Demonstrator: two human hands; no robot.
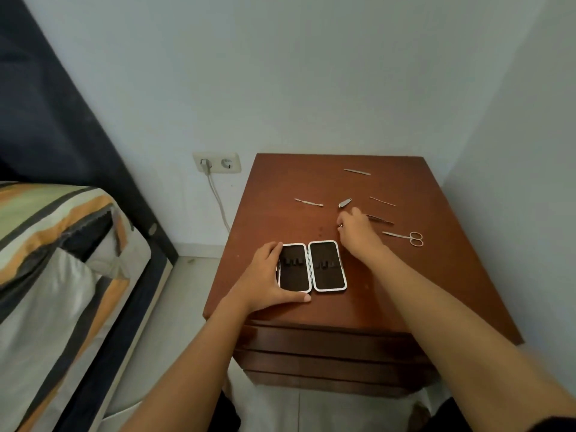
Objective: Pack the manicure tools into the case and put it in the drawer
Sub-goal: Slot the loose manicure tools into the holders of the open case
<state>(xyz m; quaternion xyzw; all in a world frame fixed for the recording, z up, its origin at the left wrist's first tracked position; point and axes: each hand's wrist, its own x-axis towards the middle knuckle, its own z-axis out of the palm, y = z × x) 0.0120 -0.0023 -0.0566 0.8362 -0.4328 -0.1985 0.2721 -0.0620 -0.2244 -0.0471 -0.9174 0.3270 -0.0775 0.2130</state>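
**Manicure set, case open, tools loose on nightstand top**

Right hand [358, 233]: fingers [344, 219] curled downward over the middle of the top, just short of the nail clipper [345, 203]; whether they pinch anything I cannot tell. A ring shows on one finger.

Left hand [268, 275]: fingers spread wide and laid around the left half of the case [312, 265], thumb along its near edge, fingertips at its far left corner; bracing rather than gripping.

Case: lying open and flat near the front edge of the nightstand [420, 275], two dark-lined halves side by side, white rims, no tools in either half.

Tools, all loose on the top:
- nail clipper, centre;
- cuticle pusher [308, 202], left of the clipper;
- file [357, 172], near the back edge;
- thin probe [383, 201], right of the clipper;
- tweezers [381, 219], partly hidden by the right hand;
- scissors [404, 237], toward the right edge.

Drawers [327, 353]: front of nightstand, closed.
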